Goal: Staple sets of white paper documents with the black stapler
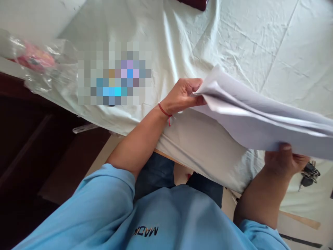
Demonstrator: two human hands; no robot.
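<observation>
A loose stack of white paper sheets (pixel 249 104) is held up above the cloth-covered table, its edges fanned apart and bent. My left hand (pixel 183 95), with a red thread round the wrist, pinches the left end of the stack between thumb and fingers. At the lower right edge, my right hand (pixel 283 159) grips the sheets with the thumb on top; its fingers are partly hidden beneath the paper. Faint marks show on the upper sheet, too blurred to read.
A pale, wrinkled cloth (pixel 145 21) covers the table. A clear plastic bag with something pink (pixel 36 59) lies at the left, near a pixelated patch. A bunch of keys (pixel 309 173) lies beside my right hand. A dark red object (pixel 195 3) sits at the far edge.
</observation>
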